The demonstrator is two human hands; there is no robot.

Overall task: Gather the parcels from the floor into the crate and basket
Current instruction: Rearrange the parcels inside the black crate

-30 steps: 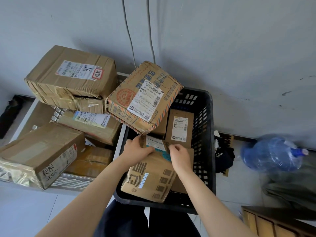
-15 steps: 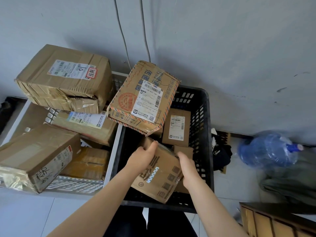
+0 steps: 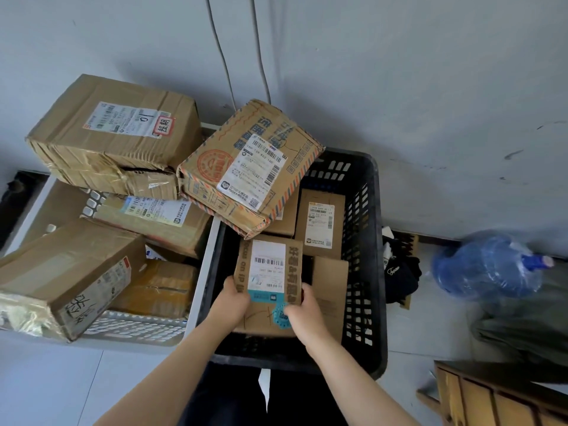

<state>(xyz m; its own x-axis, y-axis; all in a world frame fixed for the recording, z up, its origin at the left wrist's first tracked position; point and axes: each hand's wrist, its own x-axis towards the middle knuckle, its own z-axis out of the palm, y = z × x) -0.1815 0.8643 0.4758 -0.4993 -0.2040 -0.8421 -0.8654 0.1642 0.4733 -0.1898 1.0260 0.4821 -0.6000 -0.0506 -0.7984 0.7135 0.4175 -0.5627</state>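
In the lower middle of the frame the left hand (image 3: 236, 305) and the right hand (image 3: 302, 312) hold one small parcel (image 3: 269, 272) between them. Each grip is clamped on it, the left on its left edge and the right on its right edge near a teal sticker. The small parcel is inside the black crate (image 3: 364, 302), with its white label facing up; I cannot tell if it already rests on the bottom. Behind it in the crate stands a labelled box (image 3: 319, 222), and a plain box (image 3: 330, 281) lies just beside it on the right. A striped parcel (image 3: 249, 167) with a red stamp leans tilted over the edge between the crate and the white basket (image 3: 132, 330) on the left of the frame. The basket holds several brown boxes, with a big box (image 3: 116, 130) on top at the upper left. At the right of the frame a blue water bottle (image 3: 485, 265) lies on the floor, near a dark cloth (image 3: 399, 272).
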